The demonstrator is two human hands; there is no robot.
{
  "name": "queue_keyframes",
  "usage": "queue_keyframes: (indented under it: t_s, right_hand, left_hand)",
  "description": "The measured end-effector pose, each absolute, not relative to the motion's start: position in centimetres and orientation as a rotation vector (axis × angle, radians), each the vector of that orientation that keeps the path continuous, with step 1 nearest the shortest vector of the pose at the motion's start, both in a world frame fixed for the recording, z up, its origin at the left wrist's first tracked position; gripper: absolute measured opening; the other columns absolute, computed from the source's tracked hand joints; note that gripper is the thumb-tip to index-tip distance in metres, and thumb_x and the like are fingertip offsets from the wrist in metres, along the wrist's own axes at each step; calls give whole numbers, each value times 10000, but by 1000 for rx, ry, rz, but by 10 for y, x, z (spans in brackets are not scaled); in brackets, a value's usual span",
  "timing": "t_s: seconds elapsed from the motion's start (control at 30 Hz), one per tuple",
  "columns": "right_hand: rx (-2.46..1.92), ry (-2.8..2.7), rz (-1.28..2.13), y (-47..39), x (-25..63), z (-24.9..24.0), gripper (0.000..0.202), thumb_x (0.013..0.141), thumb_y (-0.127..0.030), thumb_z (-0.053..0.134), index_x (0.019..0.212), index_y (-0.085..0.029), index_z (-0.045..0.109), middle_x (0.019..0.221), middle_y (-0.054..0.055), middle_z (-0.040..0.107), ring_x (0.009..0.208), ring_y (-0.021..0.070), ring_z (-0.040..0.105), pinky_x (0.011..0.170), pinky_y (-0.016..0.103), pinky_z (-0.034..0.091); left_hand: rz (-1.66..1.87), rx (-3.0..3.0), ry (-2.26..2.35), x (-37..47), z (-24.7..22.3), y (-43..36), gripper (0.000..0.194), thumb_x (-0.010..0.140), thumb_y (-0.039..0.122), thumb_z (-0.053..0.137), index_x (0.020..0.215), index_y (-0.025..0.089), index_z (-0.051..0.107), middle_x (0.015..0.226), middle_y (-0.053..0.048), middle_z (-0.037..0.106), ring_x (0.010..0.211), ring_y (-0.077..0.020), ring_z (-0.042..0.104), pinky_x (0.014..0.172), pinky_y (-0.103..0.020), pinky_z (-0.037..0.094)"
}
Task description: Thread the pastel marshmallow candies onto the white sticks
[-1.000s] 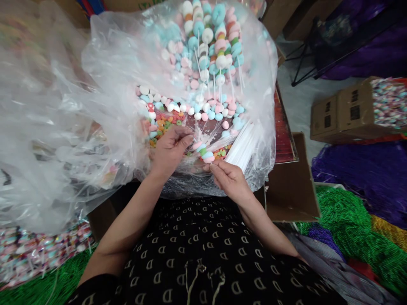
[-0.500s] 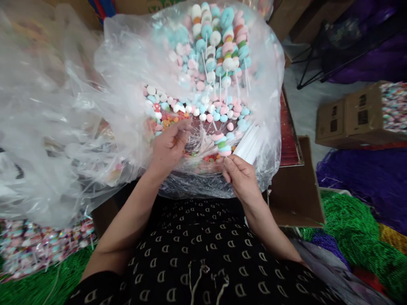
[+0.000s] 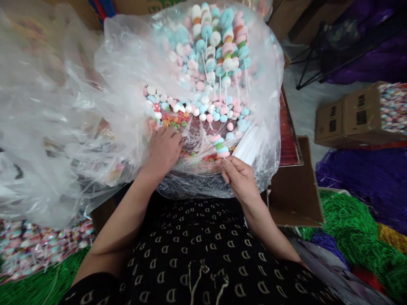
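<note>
Lowered since half a second ago: left hand (image 3: 163, 150), then raised with fingers spread, now palm-down and curled among loose ring candies (image 3: 173, 120) at centre frame; whether anything sits pinched under it cannot be told. Right hand (image 3: 240, 178) barely shifted, fingertips pinched together on the stick of a half-threaded candy skewer (image 3: 220, 145), just right of centre. Just beside that, a bundle of white sticks (image 3: 249, 144). Further up, loose pastel marshmallows (image 3: 216, 112), then finished skewers (image 3: 222, 42) upright at top centre, all inside a clear plastic bag (image 3: 121, 84). Far right: cardboard boxes (image 3: 343, 120).
</note>
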State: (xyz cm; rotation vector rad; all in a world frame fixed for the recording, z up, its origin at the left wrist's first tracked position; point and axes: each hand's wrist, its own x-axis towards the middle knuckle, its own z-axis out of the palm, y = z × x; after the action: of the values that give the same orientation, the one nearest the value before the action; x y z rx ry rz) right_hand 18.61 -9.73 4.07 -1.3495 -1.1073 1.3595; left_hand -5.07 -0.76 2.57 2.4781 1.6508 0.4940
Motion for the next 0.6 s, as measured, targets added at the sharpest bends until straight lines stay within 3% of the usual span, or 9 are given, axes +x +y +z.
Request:
queue_keyframes:
  t_s: [0.3, 0.4, 0.6]
  right_hand:
    - [-1318, -1142, 1384, -97, 185, 40, 416, 998, -583, 641, 833, -202, 664, 476, -104, 400, 442, 95, 306, 505, 273, 269]
    - [-1339, -1153, 1381, -98, 185, 39, 443, 993, -615, 630, 820, -207, 648, 483, -98, 403, 452, 99, 322, 510, 274, 274]
    - [-1351, -1149, 1395, -98, 185, 39, 456, 973, -639, 640, 808, -214, 629, 482, -96, 403, 447, 100, 325, 507, 273, 274]
  left_hand:
    - [439, 2485, 1699, -51, 26, -10, 124, 983, 233, 615, 1030, 195, 723, 1107, -162, 701, 1108, -382, 596, 1032, -559, 458]
    - [419, 2505, 1676, -54, 26, -8, 121, 980, 218, 598, 936, 202, 709, 1044, -152, 705, 1065, -367, 603, 1001, -542, 477]
    - [723, 2274, 1588, -64, 27, -6, 140, 962, 208, 596, 907, 230, 723, 999, -106, 731, 1010, -307, 646, 961, -477, 524]
